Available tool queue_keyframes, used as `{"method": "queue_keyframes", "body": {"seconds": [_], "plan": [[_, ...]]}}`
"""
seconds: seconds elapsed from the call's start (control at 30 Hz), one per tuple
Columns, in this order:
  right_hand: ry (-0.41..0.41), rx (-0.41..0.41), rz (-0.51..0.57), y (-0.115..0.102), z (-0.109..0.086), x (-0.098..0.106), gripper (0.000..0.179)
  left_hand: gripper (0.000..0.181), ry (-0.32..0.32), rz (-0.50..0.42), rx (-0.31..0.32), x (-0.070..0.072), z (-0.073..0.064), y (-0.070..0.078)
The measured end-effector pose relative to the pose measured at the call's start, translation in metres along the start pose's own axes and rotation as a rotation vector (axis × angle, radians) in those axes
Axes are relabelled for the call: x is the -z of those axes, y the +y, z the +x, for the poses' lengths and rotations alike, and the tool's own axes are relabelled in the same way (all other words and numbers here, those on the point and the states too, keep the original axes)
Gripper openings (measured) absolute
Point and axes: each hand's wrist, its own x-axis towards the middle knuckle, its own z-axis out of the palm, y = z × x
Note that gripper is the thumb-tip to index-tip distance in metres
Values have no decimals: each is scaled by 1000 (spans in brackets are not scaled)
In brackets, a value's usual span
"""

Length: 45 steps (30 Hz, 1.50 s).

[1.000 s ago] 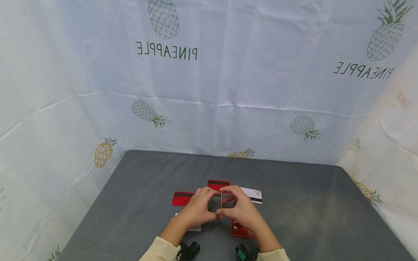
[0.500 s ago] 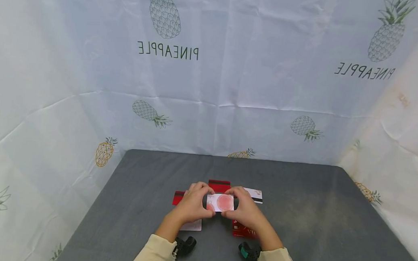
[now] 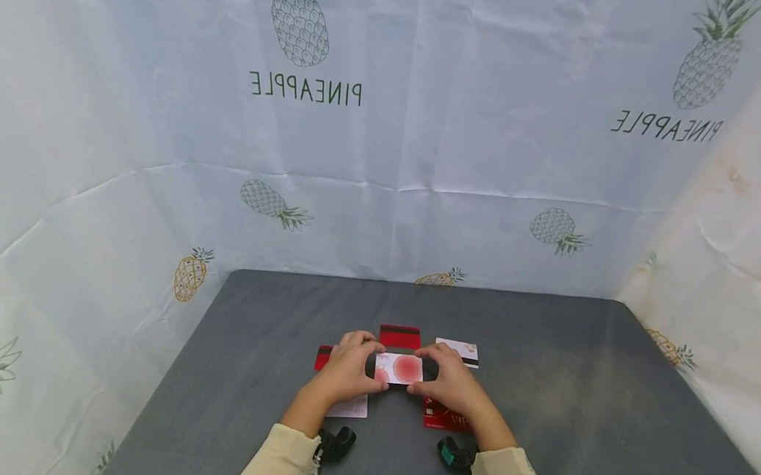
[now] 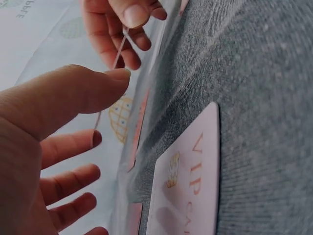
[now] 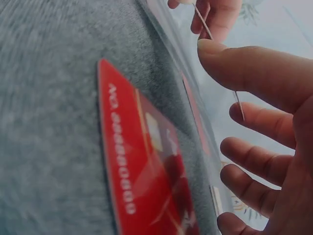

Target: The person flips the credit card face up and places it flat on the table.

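Observation:
A white card with pink-red circles is held up off the table, its printed face toward the head view. My left hand pinches its left end between thumb and index finger. At the right end, my right hand grips it the same way. Both wrist views show the card edge-on as a thin line, the other fingers spread behind it. Beneath my left hand lies a pale VIP card with a gold chip. A red VIP card, numbered along one edge, lies beneath my right hand.
Beyond the hands lie a red card with a black stripe and a white striped card. Another red striped card is partly hidden by the left hand. Pineapple-print cloth hangs behind the dark grey table.
One second ago the card stood edge-on between close-set fingertips. It has turned to show its printed face, and the hands have parted to its two ends. The cards on the table stay put.

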Motion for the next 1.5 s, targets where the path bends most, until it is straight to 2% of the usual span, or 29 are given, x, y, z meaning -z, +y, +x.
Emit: {"method": "queue_keyframes", "body": {"seconds": [0.3,0.4,0.5,0.73,1.3,1.5], "plan": [[-27,-45,-66,5,2,-5,59,51,-113,39,51,-2,0,-2],[-31,-43,-100,6,2,-8,59,50,-131,70,58,-4,-1,0],[-37,-38,-126,8,2,-10,59,50,-130,99,55,-6,-1,0],[-44,-43,-131,7,1,-11,61,51,-134,102,71,-8,-2,1],[-59,-55,-126,6,2,-10,63,53,-135,74,77,-8,-2,-1],[-55,-59,-126,5,1,-10,62,53,-116,35,73,-2,-3,-4]]}}
